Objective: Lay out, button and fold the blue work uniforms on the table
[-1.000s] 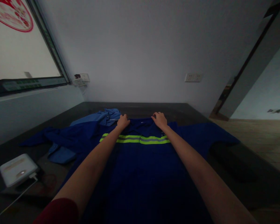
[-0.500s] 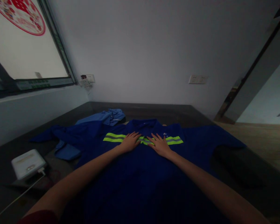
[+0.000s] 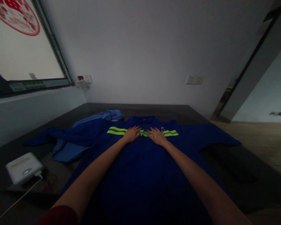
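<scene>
A dark blue work jacket [image 3: 142,168] lies spread on the table, its collar toward the wall and its sleeves out to both sides. Across its chest runs a yellow-green reflective strip [image 3: 117,131] with a grey band. My left hand [image 3: 131,134] rests flat on the strip, left of the front opening, fingers spread. On the other side of the opening my right hand [image 3: 157,136] lies flat too, its fingers apart, just below a small white logo [image 3: 163,128]. Neither hand grips the cloth.
Lighter blue clothing [image 3: 69,151] lies partly under the left sleeve. A white box-shaped device [image 3: 24,167] with a plugged-in cable [image 3: 18,198] stands at the left. A dark flat object [image 3: 234,165] lies on the dark table [image 3: 168,110] at the right. A wall closes off the far side.
Both hands have moved a little away from me, and the jacket's collar and shoulders sit farther toward the wall. The right sleeve lies straighter. The view has shifted slightly.
</scene>
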Available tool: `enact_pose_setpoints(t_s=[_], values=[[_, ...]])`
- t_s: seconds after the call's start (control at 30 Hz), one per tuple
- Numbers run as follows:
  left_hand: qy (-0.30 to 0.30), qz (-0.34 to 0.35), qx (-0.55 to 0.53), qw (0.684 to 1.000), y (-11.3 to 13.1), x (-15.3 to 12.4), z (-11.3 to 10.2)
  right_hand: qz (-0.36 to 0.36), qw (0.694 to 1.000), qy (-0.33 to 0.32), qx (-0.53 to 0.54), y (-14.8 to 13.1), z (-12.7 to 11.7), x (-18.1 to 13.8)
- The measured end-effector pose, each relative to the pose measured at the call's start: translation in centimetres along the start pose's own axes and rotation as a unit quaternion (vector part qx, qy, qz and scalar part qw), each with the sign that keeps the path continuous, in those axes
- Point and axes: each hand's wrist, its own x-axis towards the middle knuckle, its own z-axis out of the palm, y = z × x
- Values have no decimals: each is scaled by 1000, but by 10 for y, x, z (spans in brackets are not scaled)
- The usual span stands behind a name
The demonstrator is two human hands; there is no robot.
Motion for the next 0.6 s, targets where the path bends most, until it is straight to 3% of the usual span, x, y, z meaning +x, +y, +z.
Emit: enact_pose_setpoints(t_s=[0.2, 0.4, 0.5, 0.6], values=[[-11, 0, -1, 1000, -6, 24, -6, 29, 1000, 2, -7, 4, -3, 18], [111, -35, 37, 993, 15, 6, -13, 21, 996, 83, -22, -5, -10, 10], [76, -40, 30, 996, 25, -13, -10, 18, 995, 96, -16, -15, -7, -3], [23, -39, 19, 999, 29, -27, -4, 7, 999, 53, -3, -22, -1, -16]])
